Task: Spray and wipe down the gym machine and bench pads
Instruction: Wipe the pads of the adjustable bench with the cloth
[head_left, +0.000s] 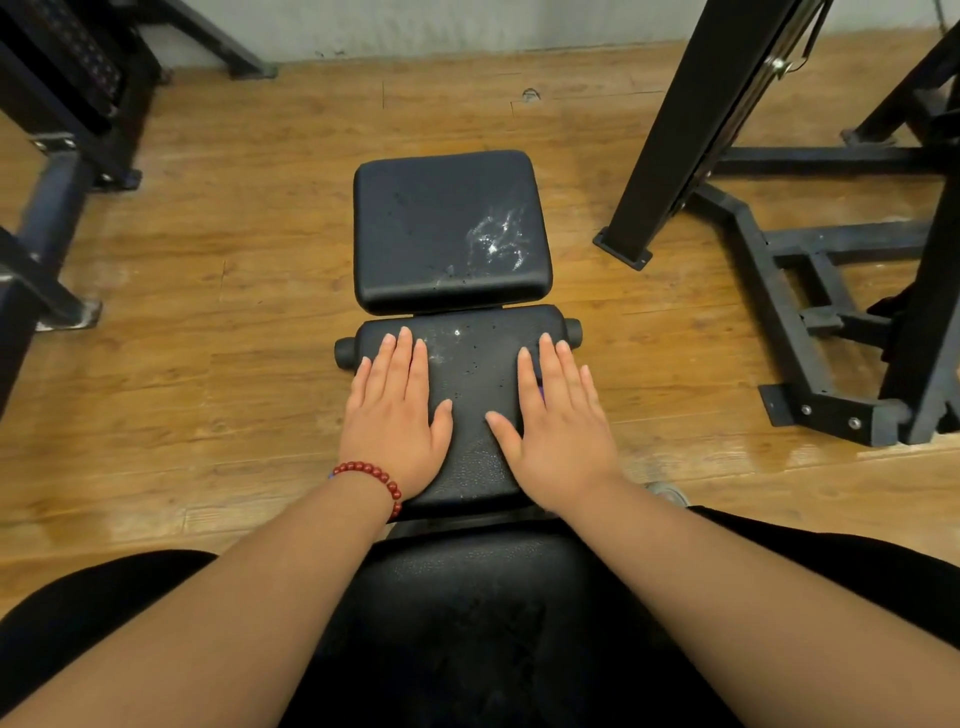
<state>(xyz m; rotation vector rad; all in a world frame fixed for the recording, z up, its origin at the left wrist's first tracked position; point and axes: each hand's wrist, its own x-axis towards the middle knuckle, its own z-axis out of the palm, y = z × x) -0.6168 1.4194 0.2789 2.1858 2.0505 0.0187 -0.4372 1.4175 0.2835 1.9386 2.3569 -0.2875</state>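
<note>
A black bench runs away from me in three pads. The far pad (447, 228) carries a wet, foamy patch near its right side and scattered droplets. Both my hands lie flat on the middle pad (472, 374), which also shows droplets. My left hand (397, 415), with a red bead bracelet at the wrist, presses the pad's left side with straight fingers. On the right side rests my right hand (558, 426), fingers straight too. A sliver of purple shows under its fingers; what it is cannot be told. The near pad (467, 613) lies between my legs. No spray bottle is in view.
Wooden floor (234, 338) surrounds the bench. A black machine frame (810, 291) with an upright post (685, 124) stands at the right. Another black machine base (62, 171) sits at the left. A grey wall runs along the back.
</note>
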